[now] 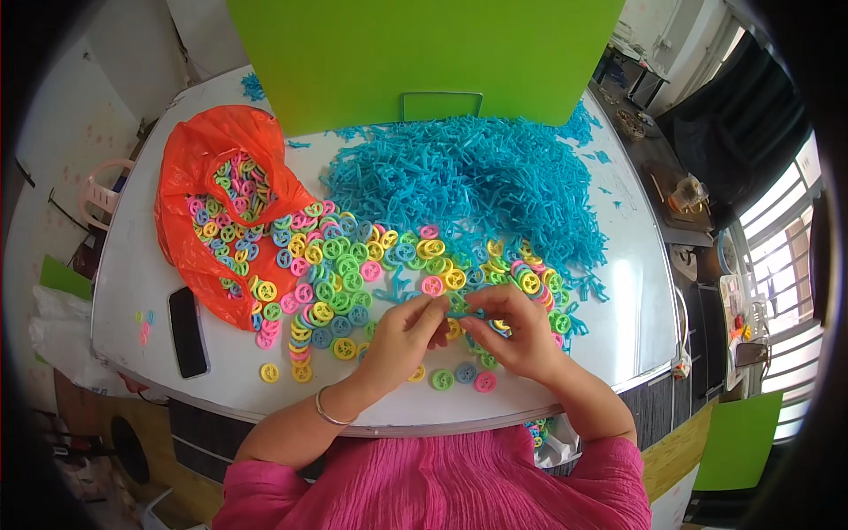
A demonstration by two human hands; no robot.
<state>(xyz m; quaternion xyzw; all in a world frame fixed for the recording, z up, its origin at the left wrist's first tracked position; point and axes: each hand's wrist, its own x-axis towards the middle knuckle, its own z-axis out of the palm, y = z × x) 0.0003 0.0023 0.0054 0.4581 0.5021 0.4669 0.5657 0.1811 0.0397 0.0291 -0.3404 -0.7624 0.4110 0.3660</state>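
Observation:
My left hand [406, 336] and my right hand [517, 331] meet above the front of the white table [618, 300]. Together they pinch a small blue plastic piece [465, 313] between their fingertips. Under and around them lie several small plastic wheels [344, 274] in pink, yellow, green and blue. A big heap of blue plastic pieces [486, 190] fills the table behind them. A silver bangle [329, 413] sits on my left wrist.
An orange plastic bag [208, 168] holding more wheels lies open at the left. A black phone [187, 331] lies near the left front edge. A green board [415, 57] stands at the back. A bag with wheels [541, 435] hangs below the table edge.

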